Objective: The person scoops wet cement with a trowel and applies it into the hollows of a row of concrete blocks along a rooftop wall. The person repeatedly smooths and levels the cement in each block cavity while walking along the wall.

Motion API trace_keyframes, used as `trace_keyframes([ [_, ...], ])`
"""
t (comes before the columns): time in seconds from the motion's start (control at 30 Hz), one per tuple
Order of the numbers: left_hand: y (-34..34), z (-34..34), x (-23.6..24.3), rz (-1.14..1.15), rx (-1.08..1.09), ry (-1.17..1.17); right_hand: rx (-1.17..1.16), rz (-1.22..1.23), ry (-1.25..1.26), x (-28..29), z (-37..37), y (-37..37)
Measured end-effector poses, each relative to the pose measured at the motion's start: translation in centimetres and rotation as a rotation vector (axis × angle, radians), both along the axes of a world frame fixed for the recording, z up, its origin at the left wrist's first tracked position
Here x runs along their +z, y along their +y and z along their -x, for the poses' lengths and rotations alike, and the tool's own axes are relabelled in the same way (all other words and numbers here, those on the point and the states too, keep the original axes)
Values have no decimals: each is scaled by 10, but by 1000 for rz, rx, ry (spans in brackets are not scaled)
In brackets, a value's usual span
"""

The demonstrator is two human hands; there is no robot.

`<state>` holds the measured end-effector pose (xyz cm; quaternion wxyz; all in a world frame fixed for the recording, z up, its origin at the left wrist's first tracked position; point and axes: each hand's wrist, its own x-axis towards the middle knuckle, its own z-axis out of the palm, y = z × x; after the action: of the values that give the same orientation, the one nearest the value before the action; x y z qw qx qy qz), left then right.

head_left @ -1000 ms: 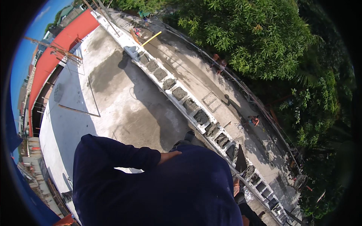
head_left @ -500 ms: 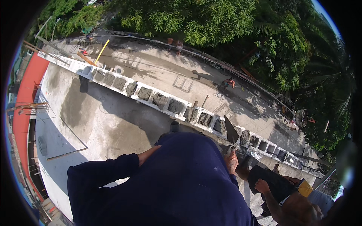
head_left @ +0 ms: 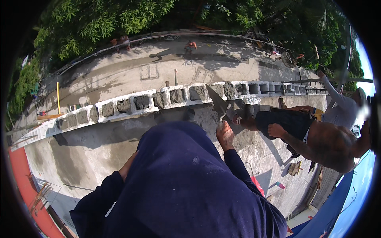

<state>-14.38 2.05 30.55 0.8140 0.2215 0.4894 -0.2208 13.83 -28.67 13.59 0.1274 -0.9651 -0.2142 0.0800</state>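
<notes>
Currently, the Trowel Is Held over the Edge of the Block Row

The right hand [head_left: 225,135] has its fingers clamped on the handle of a dark, pointed steel trowel [head_left: 217,104]. This trowel crosses the near long edge of a row of whitish hollow concrete blocks [head_left: 187,95], somewhat right of the row's middle; whether the metal touches the blocks, I cannot tell. The left hand [head_left: 127,166] rests at the side of the navy long-sleeved shirt [head_left: 178,170]. Its fingers are mostly hidden, so I cannot tell if they are apart or together.

From the left part of the row to just beyond the blade, cells hold grey mortar [head_left: 141,102]; several toward the right end look dark and unfilled. I judge, therefore, that the step in hand is filling or levelling these cells.

No heap is visible on the blade, so the next move probably calls for pressing mortar level, or for taking fresh mortar. It also asks for a close elbow, because a shirtless co-worker [head_left: 329,137] is near on the right.
</notes>
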Motion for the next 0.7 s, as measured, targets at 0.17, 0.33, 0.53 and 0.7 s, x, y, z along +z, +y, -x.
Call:
trace_keyframes([
  [0.17, 6, 0, -2, -15, -44, -8, -78, -2, 59, 0, 9, 4],
  [0.33, 7, 2, -1, -19, -61, -6, -74, -20, 61, 1, 14, 8],
  [0.53, 4, 6, -2, -29, -69, -17, -106, -5, 125, 2, 22, 6],
  [0.7, 1, 8, -2, -39, -83, -30, -137, -39, 160, 3, 27, 3],
])
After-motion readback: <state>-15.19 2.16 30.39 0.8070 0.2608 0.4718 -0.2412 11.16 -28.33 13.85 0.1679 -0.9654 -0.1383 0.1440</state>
